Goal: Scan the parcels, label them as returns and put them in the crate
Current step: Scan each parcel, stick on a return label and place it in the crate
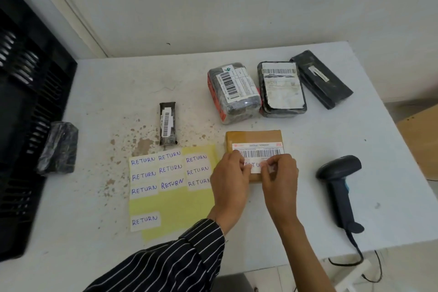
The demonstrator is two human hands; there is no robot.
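Parcel [253, 140], brown and flat, lies on the white surface [355, 130] straight ahead of the person. Both hands hold a white label [255, 165] reading RETURN against its top, just below the barcode. The left hand [231, 180] pinches the label's left end and the right hand [279, 180] pinches its right end.

The parcel looks stiff and light, probably easiest to lift by its two side edges. The label is thin and could crease. Fingers hide most of the lettering and the parcel's near edge.

Just left lies a yellow sheet [170, 199] of more labels, and to the right a scanner [339, 187]. Behind sit a grey parcel [233, 92], a black parcel [282, 92] and a long parcel [320, 78]. The black crate [23, 125] at far left is blurred and cut off.
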